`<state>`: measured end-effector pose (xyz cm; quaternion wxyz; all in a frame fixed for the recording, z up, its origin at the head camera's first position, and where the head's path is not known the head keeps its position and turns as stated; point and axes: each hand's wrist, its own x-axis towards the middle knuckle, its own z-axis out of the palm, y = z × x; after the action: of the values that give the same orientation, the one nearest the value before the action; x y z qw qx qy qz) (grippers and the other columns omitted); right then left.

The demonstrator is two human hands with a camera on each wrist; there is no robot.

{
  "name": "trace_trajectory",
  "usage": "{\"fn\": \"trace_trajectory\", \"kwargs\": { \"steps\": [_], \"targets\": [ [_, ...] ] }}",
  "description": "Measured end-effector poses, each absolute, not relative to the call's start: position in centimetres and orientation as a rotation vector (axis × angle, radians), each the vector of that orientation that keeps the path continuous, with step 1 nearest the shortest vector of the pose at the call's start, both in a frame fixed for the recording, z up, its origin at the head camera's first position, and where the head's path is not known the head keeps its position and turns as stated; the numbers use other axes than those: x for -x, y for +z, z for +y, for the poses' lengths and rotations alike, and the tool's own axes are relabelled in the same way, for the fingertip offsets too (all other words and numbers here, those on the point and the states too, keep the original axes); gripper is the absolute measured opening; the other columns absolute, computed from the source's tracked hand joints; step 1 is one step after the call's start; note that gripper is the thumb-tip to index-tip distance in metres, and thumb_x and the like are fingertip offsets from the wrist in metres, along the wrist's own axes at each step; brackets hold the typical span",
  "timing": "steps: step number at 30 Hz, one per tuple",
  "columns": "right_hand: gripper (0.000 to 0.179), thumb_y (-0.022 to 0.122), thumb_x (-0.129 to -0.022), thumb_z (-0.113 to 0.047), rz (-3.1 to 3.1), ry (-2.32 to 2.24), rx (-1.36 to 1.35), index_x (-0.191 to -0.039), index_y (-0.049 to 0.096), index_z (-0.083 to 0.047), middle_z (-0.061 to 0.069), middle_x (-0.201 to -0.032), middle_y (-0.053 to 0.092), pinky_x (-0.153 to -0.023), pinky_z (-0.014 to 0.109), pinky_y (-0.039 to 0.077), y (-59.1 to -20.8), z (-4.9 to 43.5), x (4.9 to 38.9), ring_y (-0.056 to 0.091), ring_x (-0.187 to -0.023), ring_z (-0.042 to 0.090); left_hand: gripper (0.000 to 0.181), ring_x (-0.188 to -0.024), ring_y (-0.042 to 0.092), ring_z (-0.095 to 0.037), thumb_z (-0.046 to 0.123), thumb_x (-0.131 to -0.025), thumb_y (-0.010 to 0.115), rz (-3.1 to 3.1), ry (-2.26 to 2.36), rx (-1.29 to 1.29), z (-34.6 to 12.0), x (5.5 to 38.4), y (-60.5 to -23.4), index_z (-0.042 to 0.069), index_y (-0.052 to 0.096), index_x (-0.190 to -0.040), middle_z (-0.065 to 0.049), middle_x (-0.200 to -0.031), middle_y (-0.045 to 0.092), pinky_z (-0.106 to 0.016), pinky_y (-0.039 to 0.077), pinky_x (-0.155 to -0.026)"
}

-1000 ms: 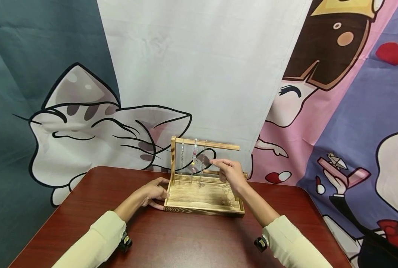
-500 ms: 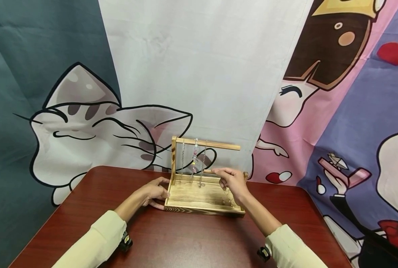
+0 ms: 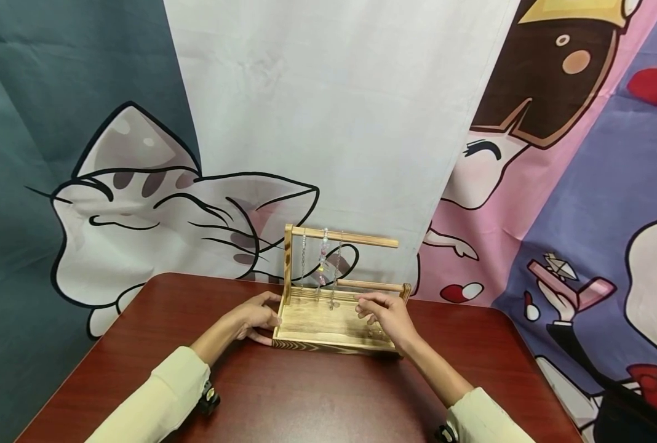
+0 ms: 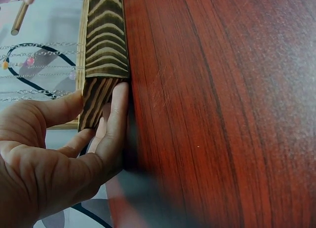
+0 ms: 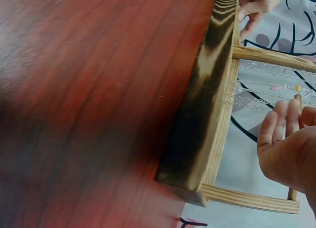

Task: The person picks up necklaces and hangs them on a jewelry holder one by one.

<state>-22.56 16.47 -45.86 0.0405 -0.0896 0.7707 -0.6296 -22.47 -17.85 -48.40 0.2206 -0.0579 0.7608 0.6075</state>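
A wooden jewelry stand [image 3: 328,320] with a tray base sits on the table, an upper bar [image 3: 356,238] and a lower rod [image 3: 373,285] above it. My left hand [image 3: 255,319] grips the tray's left end, thumb on the wall and fingers lower against its side [image 4: 103,97]. Silver chains [image 3: 304,261] and a pink-beaded bracelet [image 3: 323,258] hang from the upper bar. My right hand [image 3: 386,317] hovers over the tray's right half, fingers bent, just below the lower rod. A thin gold chain [image 3: 376,332] shows beside it; I cannot tell whether the fingertips pinch anything.
The stand rests on a dark red wooden table [image 3: 328,400] with rounded back corners. Behind it hangs a cartoon-printed cloth [image 3: 328,111], close to the table's back edge. A short post [image 3: 406,290] holds the lower rod at the right.
My right hand has lowered from beside the hanging chains, past the lower rod, to over the tray, uncovering the rod. My left hand stays on the stand's left end.
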Motion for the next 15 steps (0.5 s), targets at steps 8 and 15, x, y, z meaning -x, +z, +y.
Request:
{"fn": "trace_trajectory", "kwargs": {
  "steps": [8, 15],
  "targets": [
    [0.031, 0.074, -0.108, -0.024, 2.757, -1.34, 0.436, -0.133, 0.083, -0.008, 0.011, -0.132, 0.083, -0.102, 0.044, 0.067, -47.1, 16.5, 21.2, 0.079, -0.118, 0.027, 0.073, -0.104, 0.075, -0.027, -0.005, -0.099, 0.069, 2.115, 1.669, 0.158, -17.8, 22.4, -48.3, 0.006, 0.04, -0.165, -0.025, -0.129, 0.068, -0.05, 0.074, -0.076],
    [0.043, 0.068, -0.113, -0.038, 2.874, -0.954, 0.58, -0.14, 0.077, -0.005, 0.015, -0.129, 0.083, -0.112, 0.061, 0.063, -48.0, 16.2, 19.6, 0.078, -0.124, 0.035, 0.071, -0.104, 0.074, -0.027, -0.005, -0.1, 0.068, 2.114, 1.669, 0.162, -17.7, 22.5, -48.4, 0.006, 0.04, -0.165, -0.025, -0.129, 0.068, -0.051, 0.074, -0.076]
  ]
}}
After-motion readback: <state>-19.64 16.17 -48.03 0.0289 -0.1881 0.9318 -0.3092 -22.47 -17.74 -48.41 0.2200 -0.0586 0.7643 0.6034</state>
